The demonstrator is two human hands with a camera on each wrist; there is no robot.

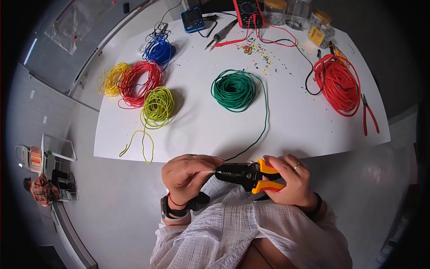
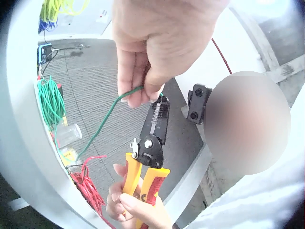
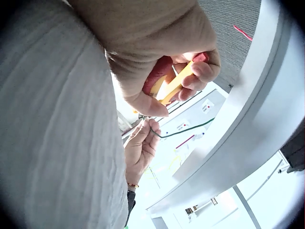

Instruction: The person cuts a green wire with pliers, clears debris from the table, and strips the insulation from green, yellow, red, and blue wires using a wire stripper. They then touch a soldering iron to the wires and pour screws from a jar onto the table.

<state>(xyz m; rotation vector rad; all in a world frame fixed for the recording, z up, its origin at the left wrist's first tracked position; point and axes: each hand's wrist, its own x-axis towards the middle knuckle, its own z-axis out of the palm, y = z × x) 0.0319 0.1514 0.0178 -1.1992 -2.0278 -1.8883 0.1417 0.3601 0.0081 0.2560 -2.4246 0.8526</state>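
My left hand (image 1: 188, 176) pinches the green wire (image 2: 106, 119) near its end, between thumb and fingers. That wire runs back over the table edge to a green coil (image 1: 234, 91) in the middle of the table. In my right hand (image 1: 293, 181) I grip the yellow-and-red handles of a wire stripper (image 1: 248, 175), whose black jaws point toward my left hand. The wire's end meets the stripper's tip right at my left fingertips, as the left wrist view shows. From the right wrist view, the stripper's handles (image 3: 178, 83) stand spread apart in my palm.
Yellow-green (image 1: 157, 106), red (image 1: 139, 85), yellow (image 1: 114, 80) and blue (image 1: 159, 50) wire coils lie at left. A large red coil (image 1: 338, 85) and red-handled pliers (image 1: 370, 117) are at right. Behind lie a soldering iron (image 1: 221, 34), red multimeter (image 1: 247, 13), jars and scattered colourful bits (image 1: 260, 54).
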